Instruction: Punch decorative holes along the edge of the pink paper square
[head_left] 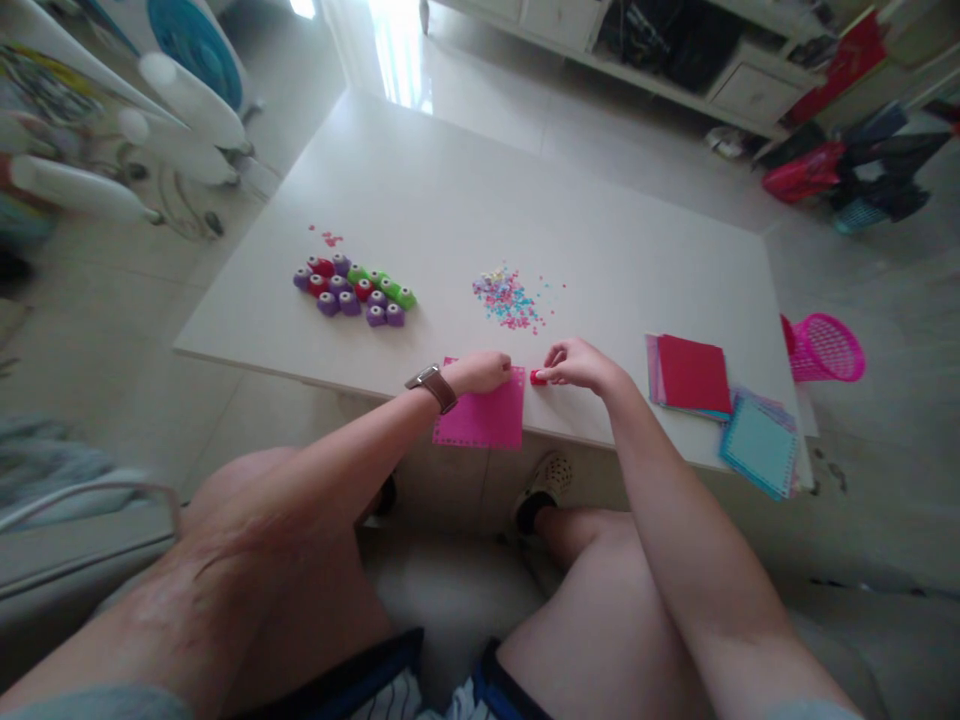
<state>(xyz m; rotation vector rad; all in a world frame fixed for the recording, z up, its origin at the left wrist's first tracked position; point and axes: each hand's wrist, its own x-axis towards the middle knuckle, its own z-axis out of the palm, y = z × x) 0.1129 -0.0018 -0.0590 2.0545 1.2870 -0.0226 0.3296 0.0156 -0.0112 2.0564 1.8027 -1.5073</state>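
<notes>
A bright pink paper sheet (487,418) with small holes punched along its borders lies at the table's near edge, partly overhanging it. My left hand (484,371), a watch on its wrist, is closed at the upper part of this sheet, fingers curled onto it. Just right of the sheet, my right hand (581,364) grips a small red craft punch (537,377) between thumb and fingers, down at the tabletop. The punch and the sheet are apart. Beyond both hands is a scattered heap of tiny pink, blue and pale paper bits (510,298).
Several purple, red and green craft punches (349,287) stand grouped at left, near a few red bits (330,239). Stacked red paper (694,375) and light-blue punched sheets (761,442) lie at right on the white table (600,240). A pink basket (827,348) stands past the right edge.
</notes>
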